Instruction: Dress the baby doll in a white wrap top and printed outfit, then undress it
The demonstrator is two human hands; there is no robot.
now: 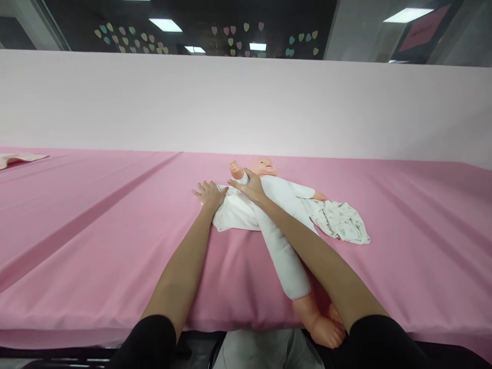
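One doll (284, 197) lies on its back on the pink-covered counter (115, 246), head toward the wall (230, 102), feet at the near edge. Its body and limbs are white; head, two hands and two feet are bare, glossy plastic, one foot partly hidden by a forearm. Of the person's two hands, the right hand (250, 187) curls around one doll arm near the cuff; the left hand (210, 196) is spread wide, touching white cloth (236, 210) beside the doll. Printed cloth (342, 223) bunches on the other side; whether both are one piece, I cannot tell. Another cloth (23, 158) lies far left. Hearts (246, 26) in three clusters dot the dark glass (277, 15); one pink sign (425, 28) has unreadable writing.
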